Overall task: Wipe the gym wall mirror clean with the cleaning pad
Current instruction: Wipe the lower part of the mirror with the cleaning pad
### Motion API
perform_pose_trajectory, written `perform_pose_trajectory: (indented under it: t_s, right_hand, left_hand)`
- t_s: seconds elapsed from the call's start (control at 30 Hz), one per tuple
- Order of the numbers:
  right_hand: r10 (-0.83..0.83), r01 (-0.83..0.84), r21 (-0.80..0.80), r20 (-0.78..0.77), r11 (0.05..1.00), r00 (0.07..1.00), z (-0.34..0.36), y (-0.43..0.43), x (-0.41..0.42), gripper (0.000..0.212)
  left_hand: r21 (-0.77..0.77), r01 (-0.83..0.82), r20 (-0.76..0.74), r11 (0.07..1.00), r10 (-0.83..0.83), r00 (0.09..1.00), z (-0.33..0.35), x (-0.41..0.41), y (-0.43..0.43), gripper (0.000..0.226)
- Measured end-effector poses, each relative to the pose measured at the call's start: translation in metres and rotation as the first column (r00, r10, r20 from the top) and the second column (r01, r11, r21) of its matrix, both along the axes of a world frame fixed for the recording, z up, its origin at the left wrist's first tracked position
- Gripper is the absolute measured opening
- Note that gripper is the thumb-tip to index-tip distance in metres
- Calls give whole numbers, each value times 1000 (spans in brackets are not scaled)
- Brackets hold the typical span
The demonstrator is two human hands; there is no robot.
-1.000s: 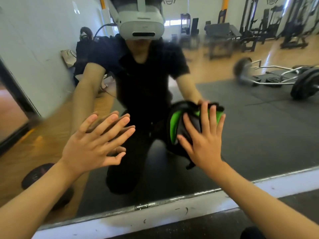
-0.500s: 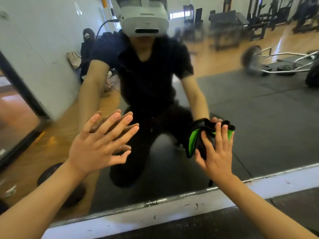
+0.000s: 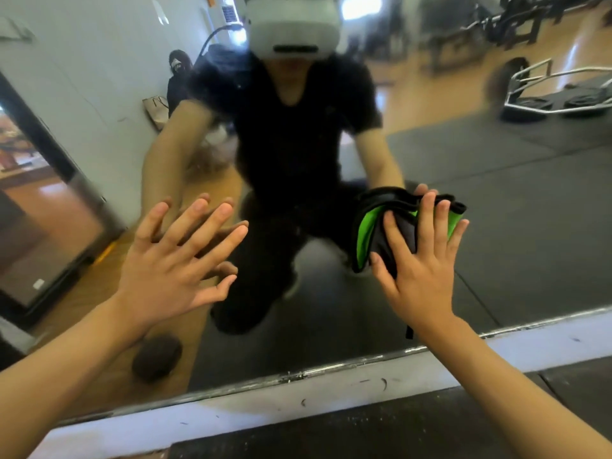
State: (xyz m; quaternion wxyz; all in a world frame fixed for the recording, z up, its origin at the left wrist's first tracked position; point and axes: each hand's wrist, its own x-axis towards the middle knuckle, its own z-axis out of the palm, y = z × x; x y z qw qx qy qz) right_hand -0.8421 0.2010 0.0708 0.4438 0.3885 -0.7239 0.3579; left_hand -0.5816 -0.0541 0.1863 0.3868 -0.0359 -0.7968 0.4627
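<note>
The wall mirror (image 3: 513,207) fills most of the head view and reflects a kneeling person in black and the gym behind. My right hand (image 3: 420,270) presses a black and green cleaning pad (image 3: 367,230) flat against the glass with straight, spread fingers, low on the mirror and right of centre. My left hand (image 3: 172,263) lies flat on the glass to the left, fingers spread, holding nothing. Part of the pad is hidden under my right palm.
The mirror's metal bottom edge (image 3: 298,376) runs above a white scuffed baseboard (image 3: 281,405) and dark floor matting (image 3: 381,435). A dark mirror frame (image 3: 39,134) stands at the left. A barbell frame (image 3: 543,91) and benches show in the reflection.
My right hand has slid the pad to the right across the glass. My left hand has stayed flat on the mirror in about the same spot. The view has tilted down.
</note>
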Motion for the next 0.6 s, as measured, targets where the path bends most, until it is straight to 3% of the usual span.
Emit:
perform_pose_trajectory:
  t_s: [0.17,0.43,0.6]
  right_hand:
    - [14,-13,-12,32,1000,999,1,-1,3,58]
    - [20,-20,-16,20,1000,1000,3,2,7,63]
    - [-13,16,-57,48,998,999,-7,-1,14,62]
  left_hand:
    - [142,-30,39,989,25,999,1,3,35,84]
    - [76,94,181,993,-106,978,45,-52,82,83]
    - [55,75,160,996,-83,984,63,-74,83,90]
